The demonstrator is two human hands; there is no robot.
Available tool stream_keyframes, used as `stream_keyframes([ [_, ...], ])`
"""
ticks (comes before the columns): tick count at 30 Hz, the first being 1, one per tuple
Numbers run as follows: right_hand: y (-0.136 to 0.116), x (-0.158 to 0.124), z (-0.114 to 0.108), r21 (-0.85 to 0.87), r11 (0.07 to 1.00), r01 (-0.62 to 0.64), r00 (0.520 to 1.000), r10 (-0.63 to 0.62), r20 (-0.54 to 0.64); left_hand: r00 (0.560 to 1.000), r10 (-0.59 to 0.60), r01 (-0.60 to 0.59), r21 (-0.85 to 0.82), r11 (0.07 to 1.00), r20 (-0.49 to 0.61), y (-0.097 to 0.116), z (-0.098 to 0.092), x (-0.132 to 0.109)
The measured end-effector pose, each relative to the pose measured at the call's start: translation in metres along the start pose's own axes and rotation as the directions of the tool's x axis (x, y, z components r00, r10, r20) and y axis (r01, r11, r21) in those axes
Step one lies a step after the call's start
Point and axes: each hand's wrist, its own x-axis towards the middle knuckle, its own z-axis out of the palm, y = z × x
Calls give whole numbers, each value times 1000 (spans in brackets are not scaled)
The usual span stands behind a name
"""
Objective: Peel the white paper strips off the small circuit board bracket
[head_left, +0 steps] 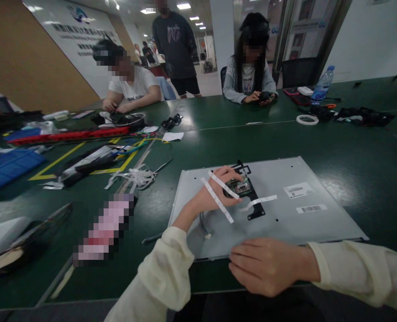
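Note:
A flat grey metal panel (279, 174) with a black bracket (257, 208) on it lies on the table in front of me. My left hand (218, 190) reaches over the panel, thumb and fingers round the edges of a small green circuit board (242, 185) at the bracket. Two white tape strips (217, 200) cross the back of that hand; another tape strip (259, 202) lies over the bracket. By the panel's near edge rests my right hand (265, 264), its fingers curled together. Whatever may be inside them is hidden. A thin cable (204, 226) shows under my left wrist.
Left of the panel are a bundle of white strips (139, 176), a blurred pink item (106, 228) and a blue bin (12, 167). A tape roll (307, 120) and water bottle (322, 85) stand at the far right. Two people sit across the table; another stands behind.

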Motion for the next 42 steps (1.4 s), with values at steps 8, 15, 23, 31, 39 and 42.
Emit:
stream_keyframes([
  [8, 4, 5, -2, 101, 995, 22, 996, -31, 82, 994, 82, -82, -2, 997, 67, 2, 37, 15],
  [15, 5, 2, 3, 172, 984, -40, 997, 29, 68, 995, 60, -66, 69, 995, 86, 9, 41, 17],
  [23, 7, 2, 3, 257, 963, -86, 987, 46, 156, 972, 34, 2, -152, 988, 233, 0, 3, 2],
  [31, 14, -1, 3, 436, 884, -166, 958, 41, 282, 938, -60, 106, -117, 988, 342, -4, 4, 1],
  [39, 23, 12, 13, 460, 856, -236, 941, 84, 327, 926, -85, 128, -94, 987, 369, -15, 2, -3],
  [42, 25, 13, 18, 453, 860, -234, 946, 95, 309, 930, -78, 114, -80, 990, 360, -18, 1, -4],
])
